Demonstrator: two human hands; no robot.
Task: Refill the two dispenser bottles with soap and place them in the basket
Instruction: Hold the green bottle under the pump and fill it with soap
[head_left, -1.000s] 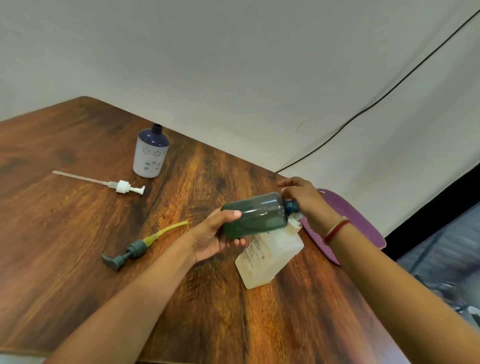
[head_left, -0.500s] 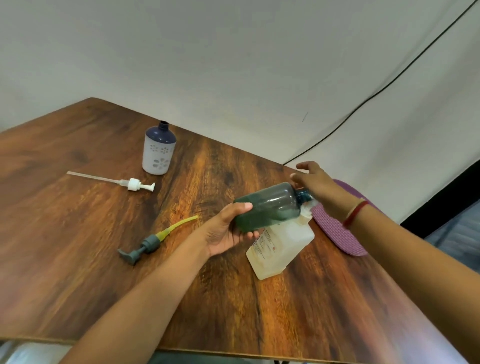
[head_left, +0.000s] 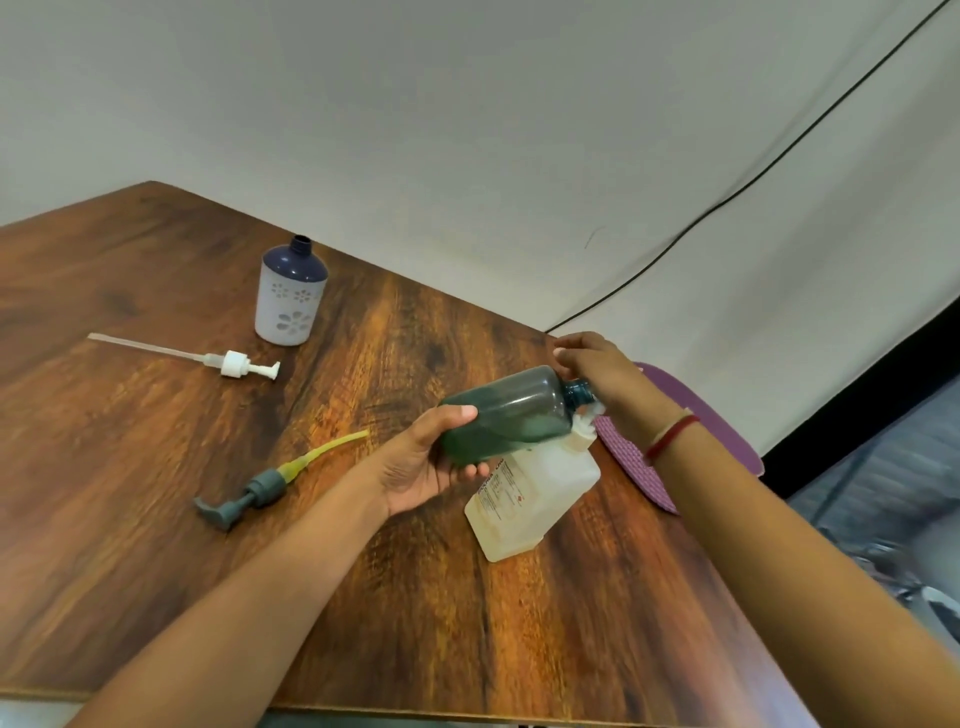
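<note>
Both my hands are at the green bottle (head_left: 511, 415), sideways over the jug (head_left: 535, 493) at right: left hand (head_left: 421, 467) wrapped round its base, right hand (head_left: 597, 379) grip unclear; its open neck could spill.

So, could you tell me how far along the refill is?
Done: both pumps are off, the grey pump and white pump lying on the table. In hand: the left hand grips the green bottle sideways, right hand at its neck. Left, seemingly: fill it and the open white bottle from the refill container, then load the purple basket.
</note>
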